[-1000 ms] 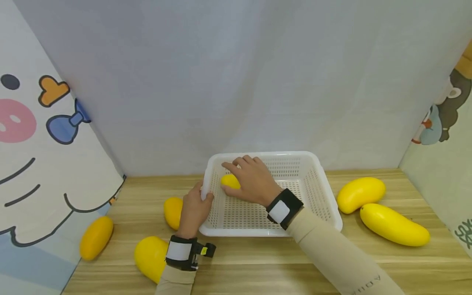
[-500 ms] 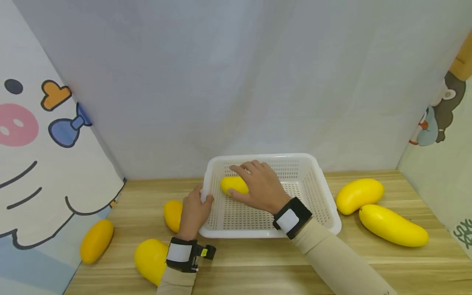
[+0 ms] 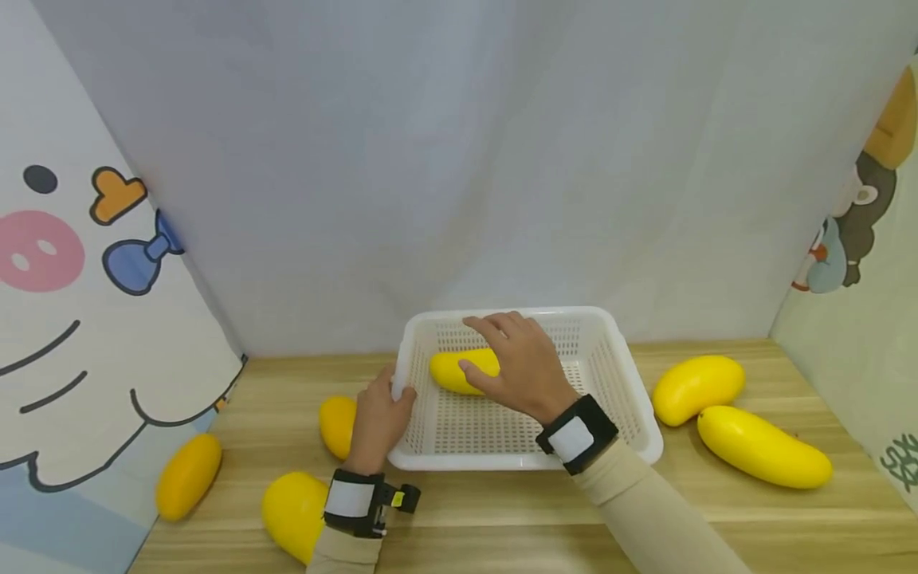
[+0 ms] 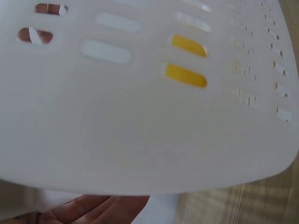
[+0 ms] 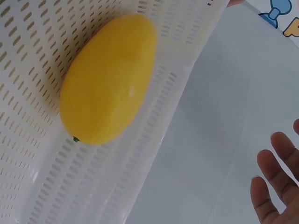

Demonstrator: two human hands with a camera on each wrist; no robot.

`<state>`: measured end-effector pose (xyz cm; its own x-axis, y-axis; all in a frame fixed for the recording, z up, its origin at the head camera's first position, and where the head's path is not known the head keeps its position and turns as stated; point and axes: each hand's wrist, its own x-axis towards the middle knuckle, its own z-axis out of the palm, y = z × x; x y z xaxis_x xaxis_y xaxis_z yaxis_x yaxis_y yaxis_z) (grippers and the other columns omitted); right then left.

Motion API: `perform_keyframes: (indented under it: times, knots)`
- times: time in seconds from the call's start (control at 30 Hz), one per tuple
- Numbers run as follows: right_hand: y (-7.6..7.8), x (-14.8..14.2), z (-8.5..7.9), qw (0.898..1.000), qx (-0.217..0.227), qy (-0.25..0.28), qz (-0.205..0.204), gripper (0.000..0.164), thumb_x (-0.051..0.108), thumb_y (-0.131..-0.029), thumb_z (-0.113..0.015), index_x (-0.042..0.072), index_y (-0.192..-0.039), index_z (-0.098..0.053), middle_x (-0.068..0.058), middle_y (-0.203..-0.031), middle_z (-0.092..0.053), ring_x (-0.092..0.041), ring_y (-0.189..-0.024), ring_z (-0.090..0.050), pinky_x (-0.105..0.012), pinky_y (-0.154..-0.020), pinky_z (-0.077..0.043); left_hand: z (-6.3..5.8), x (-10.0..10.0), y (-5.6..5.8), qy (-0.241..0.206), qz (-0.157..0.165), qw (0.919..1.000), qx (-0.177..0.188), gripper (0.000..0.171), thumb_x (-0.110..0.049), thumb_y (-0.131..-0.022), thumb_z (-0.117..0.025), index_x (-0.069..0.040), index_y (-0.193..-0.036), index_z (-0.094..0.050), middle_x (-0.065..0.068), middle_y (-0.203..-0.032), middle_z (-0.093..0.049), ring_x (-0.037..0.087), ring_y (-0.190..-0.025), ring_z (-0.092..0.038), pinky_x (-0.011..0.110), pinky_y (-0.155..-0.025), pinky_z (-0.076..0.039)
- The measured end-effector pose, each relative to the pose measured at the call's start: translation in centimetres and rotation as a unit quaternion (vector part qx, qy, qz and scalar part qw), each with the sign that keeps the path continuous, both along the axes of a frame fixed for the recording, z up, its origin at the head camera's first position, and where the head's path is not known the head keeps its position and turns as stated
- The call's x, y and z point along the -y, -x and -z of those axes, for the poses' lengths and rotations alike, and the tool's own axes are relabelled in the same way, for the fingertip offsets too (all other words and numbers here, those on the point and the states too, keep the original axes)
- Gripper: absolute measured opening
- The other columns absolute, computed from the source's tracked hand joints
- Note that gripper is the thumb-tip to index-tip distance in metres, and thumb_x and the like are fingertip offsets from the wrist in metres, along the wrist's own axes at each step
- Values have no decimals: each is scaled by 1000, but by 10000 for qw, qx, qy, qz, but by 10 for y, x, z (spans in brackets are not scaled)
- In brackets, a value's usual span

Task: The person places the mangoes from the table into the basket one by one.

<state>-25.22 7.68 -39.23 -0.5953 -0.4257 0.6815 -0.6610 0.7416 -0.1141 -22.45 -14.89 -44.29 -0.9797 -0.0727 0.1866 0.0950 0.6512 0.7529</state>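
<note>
A white plastic basket (image 3: pixel 488 461) with slotted walls stands on the wooden table. Inside it, towards the left, lies a yellow mango (image 3: pixel 455 371), partly covered by my right hand in the head view. The right wrist view shows this mango (image 5: pixel 108 84) whole, with a small dark stem end. My right hand (image 3: pixel 527 368) hovers over the basket with fingers spread, apart from the fruit. My left hand (image 3: pixel 380 421) grips the basket's left rim. In the left wrist view, its fingers (image 4: pixel 112 209) show below the edge of the basket wall (image 4: pixel 117 135).
Two long yellow mangoes (image 3: pixel 699 388) (image 3: pixel 763 446) lie right of the basket. Left of it are an orange-yellow mango (image 3: pixel 337 425) behind my left hand, a larger yellow one (image 3: pixel 292 510) by my wrist, and another orange-yellow one (image 3: pixel 189 477). A pale curtain (image 3: pixel 459 175) hangs behind.
My right hand has drawn back to the right off the mango, uncovering more of it in the basket. The left hand keeps its hold on the rim.
</note>
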Motion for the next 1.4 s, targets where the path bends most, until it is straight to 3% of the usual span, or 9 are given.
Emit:
perform_keyframes:
  times: [0.37, 0.6, 0.9, 1.4]
  knots:
    - [-12, -25, -18, 9953, -430, 860, 113, 52, 43, -81, -57, 19, -127, -55, -7, -115, -57, -22, -105, -51, -40, -83, -44, -1, -3, 0, 38, 5, 9999, 132, 48, -20, -90, -53, -3, -134, -43, 18, -101, -64, 18, -70, -62, 31, -56, -52]
    - [-24, -36, -30, 9925, -653, 1024, 99, 53, 46, -81, -56, 19, -127, -55, -7, -114, -57, -22, -103, -51, -41, -82, -43, -2, -2, -1, 59, -32, 9998, 173, 51, -20, -90, -54, -2, -135, -42, 19, -104, -63, 19, -73, -62, 33, -60, -52]
    - [-34, -50, -40, 9896, -889, 1128, 81, 54, 46, -81, -54, 17, -127, -55, -9, -114, -57, -25, -103, -51, -43, -82, -42, 0, 0, -2, -42, -19, 9998, 214, 50, -20, -90, -54, -3, -135, -42, 18, -100, -64, 16, -67, -62, 30, -55, -51]
    - [-66, -71, -53, 9824, -1233, 1400, 5, 54, 42, -81, -52, 11, -124, -57, -11, -111, -58, -27, -101, -52, -44, -82, -41, 1, -1, 3, -136, -35, 9994, 302, 49, -19, -90, -53, -5, -135, -42, 16, -95, -64, 15, -65, -61, 29, -52, -51]
